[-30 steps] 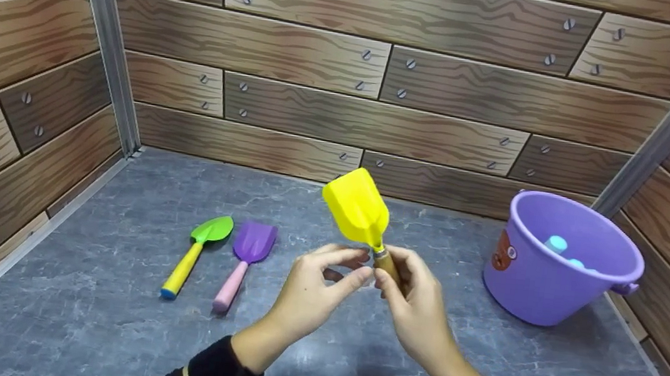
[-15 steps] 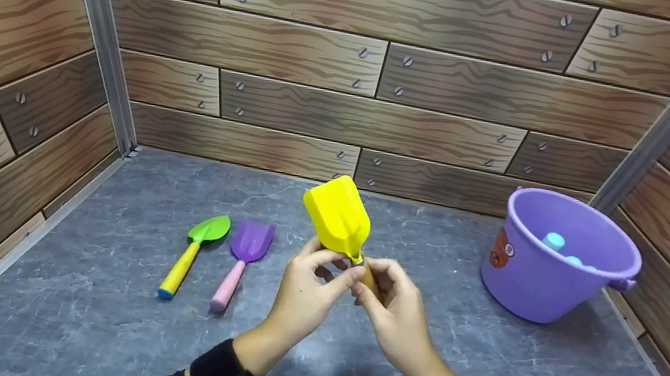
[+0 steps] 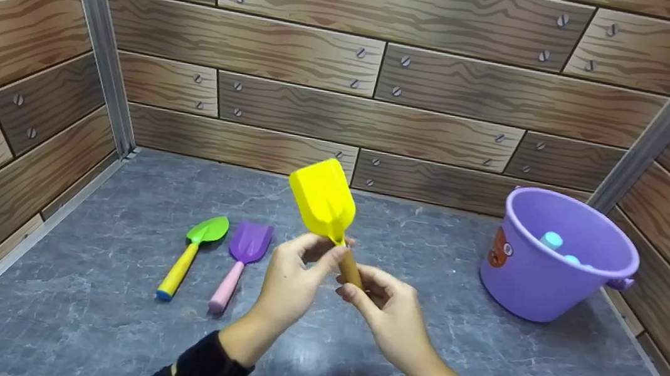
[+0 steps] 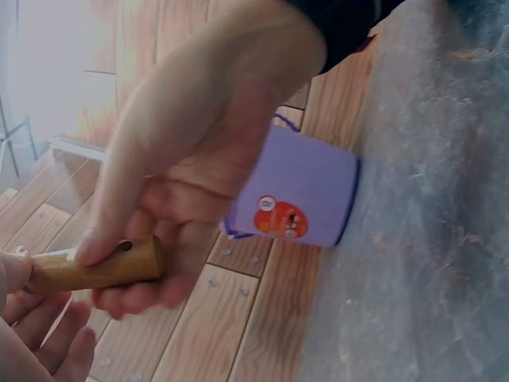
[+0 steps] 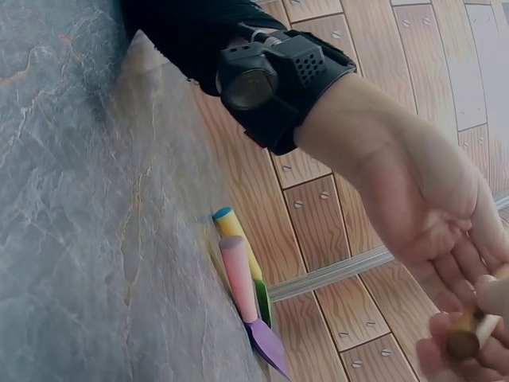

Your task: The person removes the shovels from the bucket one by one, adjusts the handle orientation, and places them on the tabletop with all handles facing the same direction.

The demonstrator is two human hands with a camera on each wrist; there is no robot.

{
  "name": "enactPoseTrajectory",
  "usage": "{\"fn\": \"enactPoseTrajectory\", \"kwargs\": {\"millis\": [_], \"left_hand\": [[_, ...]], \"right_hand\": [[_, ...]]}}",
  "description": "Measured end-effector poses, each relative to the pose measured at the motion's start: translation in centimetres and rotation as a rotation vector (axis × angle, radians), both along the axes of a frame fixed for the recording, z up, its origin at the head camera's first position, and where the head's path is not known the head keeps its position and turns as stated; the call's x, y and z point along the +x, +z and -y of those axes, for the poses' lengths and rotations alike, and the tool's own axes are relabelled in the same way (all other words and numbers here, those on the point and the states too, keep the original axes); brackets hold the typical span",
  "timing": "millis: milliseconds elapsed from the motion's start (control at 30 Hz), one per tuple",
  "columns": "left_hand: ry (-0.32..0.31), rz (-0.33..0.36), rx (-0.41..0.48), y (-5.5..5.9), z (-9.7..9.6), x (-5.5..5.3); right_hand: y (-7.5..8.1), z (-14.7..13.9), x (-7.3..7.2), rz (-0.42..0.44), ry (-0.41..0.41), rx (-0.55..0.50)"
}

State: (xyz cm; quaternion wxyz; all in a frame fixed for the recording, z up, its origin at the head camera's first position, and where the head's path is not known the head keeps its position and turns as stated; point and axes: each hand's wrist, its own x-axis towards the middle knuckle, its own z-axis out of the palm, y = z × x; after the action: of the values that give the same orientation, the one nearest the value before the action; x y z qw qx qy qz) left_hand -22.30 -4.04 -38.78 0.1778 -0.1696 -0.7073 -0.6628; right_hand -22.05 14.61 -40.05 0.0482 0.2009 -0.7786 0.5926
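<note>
A toy shovel [image 3: 326, 203] with a yellow blade and a wooden handle is held up above the floor, its blade pointing up and slightly left. My left hand [image 3: 293, 281] pinches the top of the handle just below the blade. Near the lower end, my right hand [image 3: 393, 311] grips the same handle between thumb and fingers. The left wrist view shows the right thumb lying along the wooden handle [image 4: 103, 272], near its hole. A green trowel [image 3: 193, 257] with a yellow handle and a purple shovel [image 3: 243, 266] with a pink handle lie side by side to the left.
A purple bucket [image 3: 541, 287] with a red-brown animal sticker stands at the right, light-blue objects [image 3: 552, 240] inside it. Wood-patterned walls [image 3: 293, 107] enclose the grey marbled floor [image 3: 122, 340] at the back and both sides.
The toy shovel and both hands have shifted left. My left hand, at first beside the handle, now pinches it below the blade, while the right hand sits lower on the handle.
</note>
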Motion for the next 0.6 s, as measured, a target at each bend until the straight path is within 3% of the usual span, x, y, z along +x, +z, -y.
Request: {"fn": "enactPoseTrajectory", "kwargs": {"millis": [133,200,433,600], "left_hand": [[-0.051,0.022,0.053,0.2,0.0,0.1],[-0.049,0.020,0.057,0.1,-0.1,0.2],[0.081,-0.002,-0.027,-0.1,-0.6,0.6],[0.106,0.026,-0.054,-0.3,-0.9,0.7]], "right_hand": [[-0.2,-0.2,-0.2,-0.013,0.027,0.013],[-0.2,-0.2,-0.2,-0.020,0.024,0.002],[-0.7,0.3,-0.1,0.006,0.008,-0.036],[-1.1,0.7,-0.1,0.011,-0.044,-0.056]]}}
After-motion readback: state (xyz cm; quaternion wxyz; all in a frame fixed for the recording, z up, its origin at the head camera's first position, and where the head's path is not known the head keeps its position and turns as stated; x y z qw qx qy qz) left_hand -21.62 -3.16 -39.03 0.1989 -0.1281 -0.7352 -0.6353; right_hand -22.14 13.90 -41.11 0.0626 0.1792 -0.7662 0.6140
